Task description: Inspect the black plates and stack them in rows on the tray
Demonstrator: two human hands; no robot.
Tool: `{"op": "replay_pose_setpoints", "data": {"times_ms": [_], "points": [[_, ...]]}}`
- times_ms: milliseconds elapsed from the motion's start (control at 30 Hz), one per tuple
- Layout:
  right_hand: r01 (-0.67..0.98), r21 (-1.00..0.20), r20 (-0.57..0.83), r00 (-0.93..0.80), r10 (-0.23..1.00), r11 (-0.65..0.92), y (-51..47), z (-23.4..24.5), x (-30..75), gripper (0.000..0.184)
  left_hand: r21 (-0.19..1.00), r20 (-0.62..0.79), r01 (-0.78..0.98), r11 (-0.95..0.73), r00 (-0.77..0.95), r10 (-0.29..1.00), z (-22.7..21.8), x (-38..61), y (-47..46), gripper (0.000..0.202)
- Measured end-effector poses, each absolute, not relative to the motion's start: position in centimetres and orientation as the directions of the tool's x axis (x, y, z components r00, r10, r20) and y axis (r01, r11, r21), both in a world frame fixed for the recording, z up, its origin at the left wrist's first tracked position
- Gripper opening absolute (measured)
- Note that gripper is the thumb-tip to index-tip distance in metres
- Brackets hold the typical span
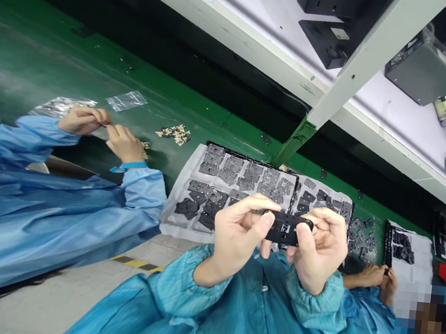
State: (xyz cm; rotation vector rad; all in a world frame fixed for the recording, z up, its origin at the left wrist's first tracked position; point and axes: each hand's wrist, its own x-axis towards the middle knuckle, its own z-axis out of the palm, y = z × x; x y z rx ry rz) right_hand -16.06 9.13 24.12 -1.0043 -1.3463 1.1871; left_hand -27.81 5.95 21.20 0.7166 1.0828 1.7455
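A small black plastic part (286,228), oblong with slots and a lighter middle, is held level in front of my chest. My left hand (242,230) grips its left end between thumb and fingers. Around its right end close the thumb and fingers of my right hand (320,246). Behind and below the hands lies a white-lined tray (179,205) with compartments of similar flat black pieces (249,176). A second white-lined tray (309,183) with more black pieces adjoins it on the right. My hands hide parts of both trays.
At left, a co-worker's hands (124,143) work near a pile of small gold-and-black parts (174,133) and a clear plastic bag (126,100). Another co-worker's hands (378,278) are at right, near loose black pieces (363,237). A white shelf post (360,70) rises behind the trays.
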Motion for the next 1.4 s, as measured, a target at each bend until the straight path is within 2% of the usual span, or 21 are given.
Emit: {"op": "replay_pose_setpoints", "data": {"times_ms": [133,300,433,500,600,667,733,867,1033,1100,1167,1200,1267,1400], "points": [[-0.04,-0.99,0.139,-0.134,0.981,0.135,9.3,24.4,-16.1,0.021,0.893,-0.035,-0.428,-0.141,-0.379,0.925,21.1,-28.0,6.1,0.014],[-0.018,-0.989,0.145,-0.114,0.983,0.144,9.4,24.3,-16.2,0.018,0.892,-0.001,-0.413,-0.181,-0.403,0.915,21.2,-28.0,6.6,0.011],[0.038,-0.99,0.134,-0.076,0.988,0.137,8.3,22.0,-14.9,0.009,0.895,-0.053,-0.432,-0.115,-0.358,0.932,19.6,-27.8,6.1,0.012],[0.093,-0.994,0.045,-0.063,0.997,0.051,7.1,19.3,-13.6,0.008,0.881,-0.173,-0.472,0.03,-0.264,0.949,17.2,-27.3,5.4,0.013],[0.159,-0.967,-0.213,-0.064,0.975,-0.201,5.4,13.4,-12.0,0.019,0.764,-0.469,-0.563,0.317,-0.146,0.871,11.3,-25.9,4.1,0.016],[0.131,-0.917,-0.388,-0.073,0.919,-0.377,4.7,8.9,-11.5,0.029,0.668,-0.629,-0.609,0.428,-0.154,0.762,6.5,-24.8,3.4,0.017],[0.102,-0.859,-0.51,-0.1,0.854,-0.501,4.7,4.6,-11.4,0.031,0.669,-0.693,-0.561,0.488,-0.233,0.682,2.0,-24.0,3.0,0.019],[0.09,-0.801,-0.596,-0.01,0.803,-0.593,6.6,-1.8,-10.4,0.032,0.764,-0.639,-0.311,0.565,-0.241,0.73,-4.2,-23.9,3.8,0.029],[0.069,-0.814,-0.55,0.232,0.802,-0.577,9.7,-4.6,-5.7,0.038,0.851,-0.522,-0.093,0.516,-0.235,0.82,-7.8,-24.1,8.8,0.035],[0.084,-0.815,-0.532,0.288,0.796,-0.574,10.0,-4.5,-3.5,0.042,0.866,-0.428,0.169,0.47,-0.236,0.873,-8.7,-23.5,11.2,0.043],[0.111,-0.81,-0.516,0.33,0.791,-0.575,9.8,-4.2,-1.9,0.046,0.797,-0.358,0.452,0.401,-0.181,0.916,-9.2,-22.8,13.2,0.047],[0.128,-0.808,-0.507,0.347,0.789,-0.575,9.5,-4.1,-1.3,0.048,0.759,-0.348,0.534,0.373,-0.152,0.925,-9.4,-22.4,13.9,0.046],[0.163,-0.802,-0.492,0.366,0.79,-0.575,9.3,-4.0,-0.8,0.05,0.748,-0.358,0.557,0.36,-0.119,0.926,-9.6,-22.0,14.8,0.039],[0.237,-0.784,-0.493,0.325,0.807,-0.574,11.2,-4.9,-2.0,0.049,0.807,-0.357,0.467,0.361,-0.102,0.929,-8.6,-22.4,14.8,0.013]]}}
